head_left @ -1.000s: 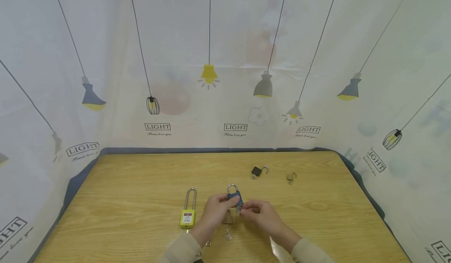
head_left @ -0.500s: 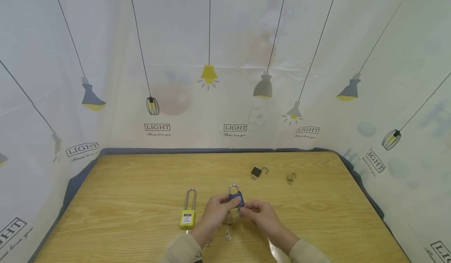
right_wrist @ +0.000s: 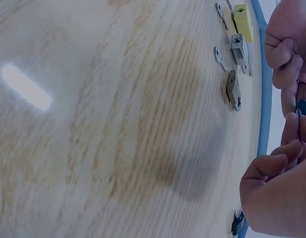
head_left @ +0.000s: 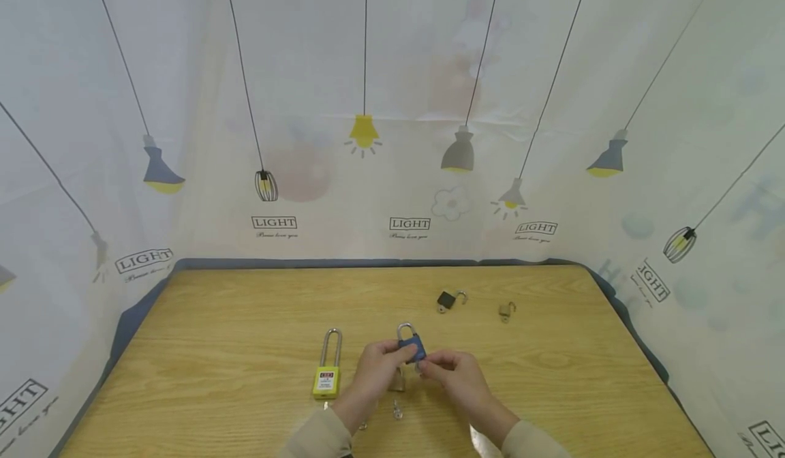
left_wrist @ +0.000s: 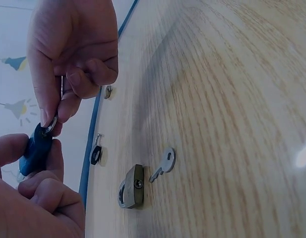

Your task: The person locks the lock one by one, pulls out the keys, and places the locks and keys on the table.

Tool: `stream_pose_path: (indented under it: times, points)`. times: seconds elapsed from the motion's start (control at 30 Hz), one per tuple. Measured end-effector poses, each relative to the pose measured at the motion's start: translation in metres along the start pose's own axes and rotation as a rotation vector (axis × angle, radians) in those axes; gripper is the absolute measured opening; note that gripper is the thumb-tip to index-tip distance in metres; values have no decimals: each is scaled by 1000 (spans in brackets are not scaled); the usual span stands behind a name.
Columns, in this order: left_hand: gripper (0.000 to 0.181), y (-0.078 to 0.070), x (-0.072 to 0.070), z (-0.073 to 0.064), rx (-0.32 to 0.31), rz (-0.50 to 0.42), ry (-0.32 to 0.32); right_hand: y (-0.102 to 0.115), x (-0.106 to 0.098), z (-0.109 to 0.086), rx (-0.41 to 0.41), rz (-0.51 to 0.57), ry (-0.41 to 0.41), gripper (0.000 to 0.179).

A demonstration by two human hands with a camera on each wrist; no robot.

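Observation:
My left hand [head_left: 375, 369] grips a blue padlock [head_left: 418, 345] by its body, shackle pointing away and looking closed. A key [left_wrist: 53, 124] is pinched between the thumb and finger of my right hand [head_left: 456, 375], at the keyhole end of the padlock. How deep the key sits is hidden by the fingers. Below the hands a brass padlock [left_wrist: 135, 186] lies on the table, a loose key [left_wrist: 165, 163] beside it. To the left of my left hand lies a yellow long-shackle padlock [head_left: 327, 381].
Farther back on the wooden table [head_left: 245, 322] lie a black padlock [head_left: 446, 300] and a small brass padlock [head_left: 505, 311], both with shackles swung open. The right wrist view shows a silver padlock [right_wrist: 237, 43] by the yellow one. Another key [head_left: 363, 425] is near my left wrist.
Both hands have shifted slightly right with the blue padlock. Less of the key shows between the right fingers and the padlock. The things on the table have not moved.

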State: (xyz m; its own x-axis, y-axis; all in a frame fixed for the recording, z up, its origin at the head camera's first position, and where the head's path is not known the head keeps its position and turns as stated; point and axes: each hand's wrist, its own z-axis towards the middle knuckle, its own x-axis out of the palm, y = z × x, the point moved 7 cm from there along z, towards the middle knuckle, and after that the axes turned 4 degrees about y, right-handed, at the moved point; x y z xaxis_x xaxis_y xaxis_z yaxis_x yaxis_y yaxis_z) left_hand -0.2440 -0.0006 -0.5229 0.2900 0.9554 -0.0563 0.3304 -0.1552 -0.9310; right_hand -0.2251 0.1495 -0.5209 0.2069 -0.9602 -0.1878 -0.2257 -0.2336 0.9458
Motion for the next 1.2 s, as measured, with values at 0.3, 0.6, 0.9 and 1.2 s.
stream_pose_path:
  times: [0.3, 0.6, 0.9, 1.2]
  points:
    - [43, -1, -1, 1, -5, 10, 4, 2, 0, -1, -12, -6, 1, 29]
    - [42, 1, -1, 2, -11, 20, 3, 1, 1, 0, -24, -11, 25, 28]
    - [40, 1, -2, -1, 8, 20, 10, 2, 3, -1, -17, -62, 62, 28]
    - [40, -1, -2, -1, -14, 35, 18, 4, 2, -1, -17, -87, 77, 32]
